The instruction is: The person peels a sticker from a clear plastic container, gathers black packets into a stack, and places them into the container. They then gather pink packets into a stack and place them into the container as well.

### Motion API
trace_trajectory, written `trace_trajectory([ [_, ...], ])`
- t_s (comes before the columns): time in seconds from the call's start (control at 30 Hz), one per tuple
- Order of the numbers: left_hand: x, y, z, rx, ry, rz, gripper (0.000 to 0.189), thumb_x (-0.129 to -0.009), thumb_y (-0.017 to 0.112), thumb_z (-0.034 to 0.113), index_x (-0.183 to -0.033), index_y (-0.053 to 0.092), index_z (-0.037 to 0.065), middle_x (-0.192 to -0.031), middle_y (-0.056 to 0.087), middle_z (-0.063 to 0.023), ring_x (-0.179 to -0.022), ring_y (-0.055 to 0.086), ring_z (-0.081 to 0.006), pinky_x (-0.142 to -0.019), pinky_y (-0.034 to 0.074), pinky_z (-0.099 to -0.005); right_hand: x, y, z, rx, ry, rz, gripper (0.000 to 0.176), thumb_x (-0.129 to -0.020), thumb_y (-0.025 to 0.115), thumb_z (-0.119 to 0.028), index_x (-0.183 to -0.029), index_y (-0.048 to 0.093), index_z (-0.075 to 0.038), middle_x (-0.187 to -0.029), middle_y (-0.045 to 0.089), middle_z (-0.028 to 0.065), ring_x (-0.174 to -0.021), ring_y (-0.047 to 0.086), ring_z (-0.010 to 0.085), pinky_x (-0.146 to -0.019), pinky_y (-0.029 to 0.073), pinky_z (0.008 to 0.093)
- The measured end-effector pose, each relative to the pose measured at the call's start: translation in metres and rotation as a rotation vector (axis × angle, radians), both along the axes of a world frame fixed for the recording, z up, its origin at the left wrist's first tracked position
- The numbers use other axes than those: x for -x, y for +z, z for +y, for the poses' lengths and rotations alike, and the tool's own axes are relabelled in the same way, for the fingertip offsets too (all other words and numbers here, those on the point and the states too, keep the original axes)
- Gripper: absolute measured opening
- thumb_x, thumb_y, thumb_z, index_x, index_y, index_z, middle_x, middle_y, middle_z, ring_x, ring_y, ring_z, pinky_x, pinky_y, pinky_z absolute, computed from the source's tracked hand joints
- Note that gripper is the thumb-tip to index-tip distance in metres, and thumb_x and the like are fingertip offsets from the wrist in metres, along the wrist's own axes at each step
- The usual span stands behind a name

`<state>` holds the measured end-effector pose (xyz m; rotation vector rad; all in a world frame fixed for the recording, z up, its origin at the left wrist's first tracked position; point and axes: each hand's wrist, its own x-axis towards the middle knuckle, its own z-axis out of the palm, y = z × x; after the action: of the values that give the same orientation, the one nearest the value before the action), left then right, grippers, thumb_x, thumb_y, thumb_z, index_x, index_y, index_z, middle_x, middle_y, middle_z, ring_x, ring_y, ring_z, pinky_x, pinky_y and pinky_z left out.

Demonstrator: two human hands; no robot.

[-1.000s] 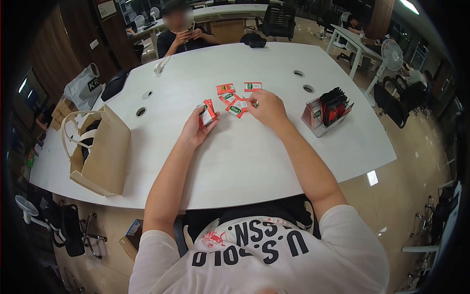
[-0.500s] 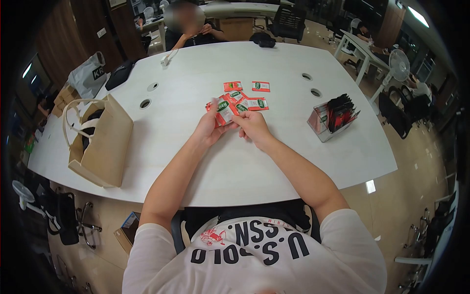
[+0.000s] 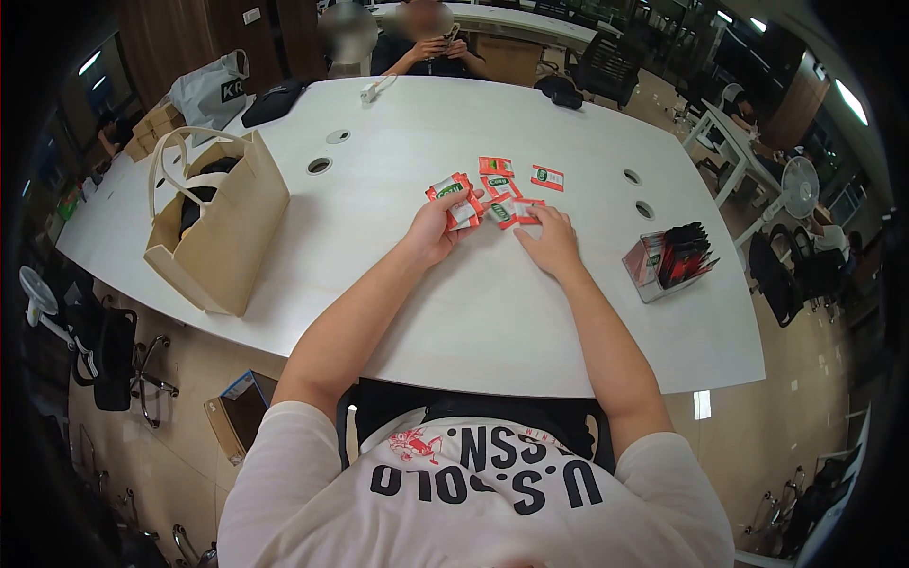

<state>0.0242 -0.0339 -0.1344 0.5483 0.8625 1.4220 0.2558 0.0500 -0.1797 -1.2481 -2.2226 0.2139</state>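
Several red-and-white sachets with green labels are in a fanned bunch [image 3: 453,189], and my left hand [image 3: 437,232] is closed around them just above the table. My right hand [image 3: 551,241] reaches to a loose sachet [image 3: 526,210], its fingertips touching the edge and its thumb apart from the index finger. That sachet overlaps another tilted sachet [image 3: 502,214]. Behind them lie a sachet with its label up [image 3: 500,187], a mostly red sachet [image 3: 495,167] and a separate sachet [image 3: 547,178] to the right.
A clear holder [image 3: 649,270] with dark and red packets stands on the right of the white table [image 3: 464,322]. At left is a beige tote bag [image 3: 222,241]; behind it, a grey bag [image 3: 213,90]. A person [image 3: 431,57] sits across the table.
My hands have moved apart: the left now keeps the bunch by itself, while the right has left it and gone to a sachet on the table. The view has shifted.
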Motion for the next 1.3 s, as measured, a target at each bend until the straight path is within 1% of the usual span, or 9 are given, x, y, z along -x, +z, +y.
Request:
trace_trajectory([
  [0.3, 0.006, -0.007, 0.005, -0.004, 0.01, 0.023, 0.036, -0.107, 0.06, 0.024, -0.138, 0.057, 0.005, -0.133, 0.069, -0.0062, -0.118, 0.069, -0.0196, -0.095, 0.058, -0.036, 0.01, 0.011, -0.011, -0.125, 0.05, -0.03, 0.019, -0.097, 0.07, -0.018, -0.11, 0.074, -0.004, -0.102, 0.069, 0.0107, -0.099, 0.063, 0.0299, -0.09, 0.054, 0.0431],
  [0.5, 0.008, -0.008, 0.007, 0.062, 0.013, 0.034, 0.03, -0.109, 0.055, 0.024, -0.129, 0.065, 0.004, -0.115, 0.074, -0.0096, -0.105, 0.07, -0.015, -0.093, 0.058, -0.036, 0.014, 0.017, -0.006, -0.248, 0.12, 0.417, 0.015, -0.1, 0.066, -0.015, -0.102, 0.073, -0.002, -0.093, 0.072, 0.0085, -0.084, 0.067, 0.0259, -0.076, 0.054, 0.0417],
  [0.6, 0.006, -0.007, 0.006, 0.088, -0.003, 0.035, 0.029, -0.109, 0.055, 0.023, -0.128, 0.063, 0.003, -0.115, 0.073, -0.0116, -0.103, 0.072, -0.0173, -0.088, 0.063, -0.0364, 0.018, 0.02, -0.011, 0.049, 0.107, 0.704, 0.013, -0.101, 0.065, -0.012, -0.103, 0.072, -0.001, -0.091, 0.071, 0.0071, -0.072, 0.066, 0.0199, -0.066, 0.053, 0.0345],
  [0.7, 0.001, -0.003, 0.004, 0.148, -0.053, 0.085, 0.033, -0.11, 0.056, 0.028, -0.129, 0.061, 0.002, -0.117, 0.072, -0.0138, -0.104, 0.073, -0.0206, -0.086, 0.067, -0.0372, 0.017, 0.019, -0.011, 0.03, 0.145, 0.718, 0.011, -0.1, 0.067, -0.009, -0.105, 0.071, 0.0, -0.091, 0.071, 0.0063, -0.066, 0.064, 0.0155, -0.063, 0.052, 0.0302],
  [0.8, -0.003, 0.004, -0.002, 0.143, -0.199, 0.046, 0.044, -0.112, 0.052, 0.039, -0.134, 0.059, 0.002, -0.123, 0.07, -0.0136, -0.109, 0.072, -0.0228, -0.09, 0.067, -0.0352, 0.018, 0.027, -0.017, -0.102, 0.243, 0.677, 0.01, -0.095, 0.07, -0.004, -0.105, 0.071, -0.002, -0.098, 0.072, 0.0077, -0.072, 0.066, 0.0155, -0.067, 0.054, 0.0305],
  [0.9, -0.001, 0.002, -0.002, 0.105, -0.318, 0.019, 0.053, -0.111, 0.048, 0.05, -0.13, 0.06, 0.001, -0.118, 0.071, -0.015, -0.106, 0.075, -0.0231, -0.086, 0.069, -0.0353, 0.021, 0.041, -0.033, -0.139, 0.382, 0.652, 0.015, -0.089, 0.07, 0.001, -0.103, 0.072, -0.005, -0.109, 0.074, 0.0077, -0.093, 0.071, 0.0209, -0.08, 0.058, 0.0331],
  [1.0, 0.0, 0.009, -0.008, 0.163, -0.333, -0.053, 0.058, -0.112, 0.043, 0.053, -0.131, 0.059, 0.001, -0.118, 0.071, -0.0147, -0.106, 0.075, -0.0229, -0.085, 0.069, -0.034, 0.027, 0.036, -0.036, -0.321, 0.533, 0.413, 0.021, -0.084, 0.069, 0.003, -0.102, 0.073, -0.007, -0.119, 0.074, 0.0062, -0.122, 0.065, 0.0286, -0.093, 0.057, 0.0371],
  [1.03, 0.002, 0.008, -0.007, 0.133, -0.356, -0.042, 0.055, -0.112, 0.045, 0.05, -0.131, 0.059, 0.001, -0.118, 0.071, -0.0148, -0.106, 0.075, -0.023, -0.086, 0.069, -0.0341, 0.025, 0.034, -0.035, -0.18, 0.574, 0.317, 0.025, -0.083, 0.067, 0.005, -0.104, 0.073, -0.007, -0.133, 0.07, 0.0073, -0.141, 0.051, 0.0334, -0.1, 0.056, 0.0412],
  [1.3, 0.005, -0.004, 0.005, 0.069, -0.121, -0.057, 0.034, -0.11, 0.056, 0.026, -0.132, 0.058, 0.001, -0.121, 0.071, -0.0121, -0.11, 0.073, -0.0208, -0.09, 0.068, -0.0347, 0.021, 0.022, -0.028, -0.104, 0.372, 0.374, 0.042, -0.087, 0.066, -0.003, -0.129, 0.067, -0.009, -0.147, 0.059, 0.0128, -0.145, 0.046, 0.0358, -0.115, 0.045, 0.0441],
])
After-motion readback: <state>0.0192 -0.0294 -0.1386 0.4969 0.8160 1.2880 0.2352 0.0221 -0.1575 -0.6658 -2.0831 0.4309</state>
